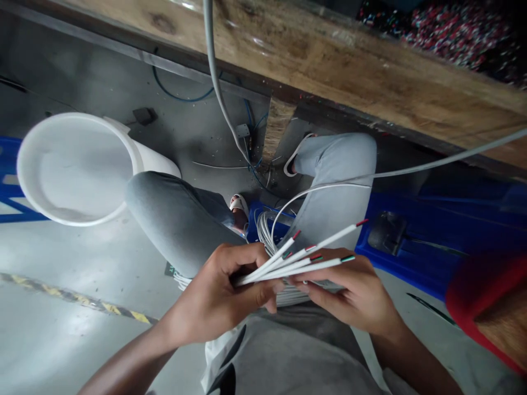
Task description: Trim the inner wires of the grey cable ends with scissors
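In my left hand (230,296) is a bundle of white cables (284,269), gripped between thumb and fingers. The cable ends fan out to the right, their jackets cut back to show short red, green and dark inner wires. My right hand (349,291) is closed just beside the bundle, thumb and forefinger pinching at what looks like the small end of a white cable (305,282); its other fingers lie behind the fan. Below and behind both hands, a coil of white cable (265,227) hangs over a blue crate and across my lap, partly hidden.
A white bucket (78,170) stands by my left knee. Ahead runs a wooden bench edge (329,60), with red and white scraps (457,33) beyond. A grey cable (218,82) hangs down from it. At right are a blue crate (411,236) and a blurred red thing (473,296).
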The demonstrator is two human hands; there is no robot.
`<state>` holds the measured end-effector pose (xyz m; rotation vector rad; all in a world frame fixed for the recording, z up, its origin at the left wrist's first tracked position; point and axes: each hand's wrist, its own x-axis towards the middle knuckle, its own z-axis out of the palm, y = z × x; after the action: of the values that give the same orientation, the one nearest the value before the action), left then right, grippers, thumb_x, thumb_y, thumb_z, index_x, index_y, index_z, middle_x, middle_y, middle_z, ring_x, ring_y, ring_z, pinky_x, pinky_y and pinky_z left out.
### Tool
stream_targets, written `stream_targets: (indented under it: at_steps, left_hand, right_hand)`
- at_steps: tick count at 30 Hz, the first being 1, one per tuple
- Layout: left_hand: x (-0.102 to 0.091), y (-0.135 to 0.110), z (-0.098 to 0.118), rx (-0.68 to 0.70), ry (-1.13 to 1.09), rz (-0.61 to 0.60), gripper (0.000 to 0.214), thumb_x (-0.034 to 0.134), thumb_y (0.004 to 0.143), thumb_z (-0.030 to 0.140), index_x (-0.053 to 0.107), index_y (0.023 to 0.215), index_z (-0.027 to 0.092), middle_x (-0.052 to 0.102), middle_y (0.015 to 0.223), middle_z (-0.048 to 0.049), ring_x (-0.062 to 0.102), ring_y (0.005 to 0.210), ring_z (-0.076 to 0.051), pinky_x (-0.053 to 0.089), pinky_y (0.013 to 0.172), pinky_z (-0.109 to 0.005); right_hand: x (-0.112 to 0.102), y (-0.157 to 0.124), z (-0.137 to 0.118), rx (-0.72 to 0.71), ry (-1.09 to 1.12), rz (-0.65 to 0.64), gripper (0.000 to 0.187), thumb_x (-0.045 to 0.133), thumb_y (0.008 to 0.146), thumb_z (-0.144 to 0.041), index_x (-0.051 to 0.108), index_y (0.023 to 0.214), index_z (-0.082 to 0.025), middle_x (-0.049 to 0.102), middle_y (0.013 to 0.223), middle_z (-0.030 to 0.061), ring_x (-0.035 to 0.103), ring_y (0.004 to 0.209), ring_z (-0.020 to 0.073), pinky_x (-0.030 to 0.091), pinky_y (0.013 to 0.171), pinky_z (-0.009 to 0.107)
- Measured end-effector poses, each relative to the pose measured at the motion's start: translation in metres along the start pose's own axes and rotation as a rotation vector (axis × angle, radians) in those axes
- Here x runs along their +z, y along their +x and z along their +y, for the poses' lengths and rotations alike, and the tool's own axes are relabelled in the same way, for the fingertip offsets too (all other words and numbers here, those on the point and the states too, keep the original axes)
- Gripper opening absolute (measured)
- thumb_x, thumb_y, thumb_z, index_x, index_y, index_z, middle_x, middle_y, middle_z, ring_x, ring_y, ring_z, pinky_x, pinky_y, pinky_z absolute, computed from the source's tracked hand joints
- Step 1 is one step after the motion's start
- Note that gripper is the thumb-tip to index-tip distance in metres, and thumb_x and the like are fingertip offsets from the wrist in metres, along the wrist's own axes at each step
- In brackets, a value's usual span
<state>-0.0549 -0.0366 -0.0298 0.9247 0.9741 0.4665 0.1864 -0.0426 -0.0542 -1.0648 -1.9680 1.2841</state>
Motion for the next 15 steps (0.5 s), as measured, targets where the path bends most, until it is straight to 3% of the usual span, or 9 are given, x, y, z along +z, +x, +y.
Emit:
stream_targets:
  at_steps: [7,15]
  left_hand:
    - [-0.0005,-0.0028,-0.0010,-0.017,-0.008,0.017,0.010,0.070,0.092,0.021,0.069,0.083,0.019,0.072,0.063,0.0006,0.047,0.053,-0.013,0.032,0.050,-0.030]
    - [0.0014,-0.0008,-0.0015,0.030,0.051,0.004,0.016,0.072,0.090,0.018,0.068,0.074,0.019,0.071,0.059,0.0012,0.046,0.050,-0.011,0.030,0.047,-0.028]
  right_hand:
    - [-0.0003,0.0007,-0.0020,-0.038,0.096,0.006,0.017,0.069,0.094,-0.018,0.071,0.106,-0.029,0.083,0.089,-0.0035,0.080,0.084,0.0146,0.063,0.077,0.026]
    - [0.0002,-0.0065,-0.0085,-0.038,-0.066,0.017,0.016,0.070,0.093,-0.021,0.068,0.103,-0.033,0.082,0.084,-0.0049,0.079,0.076,0.0176,0.063,0.064,0.031]
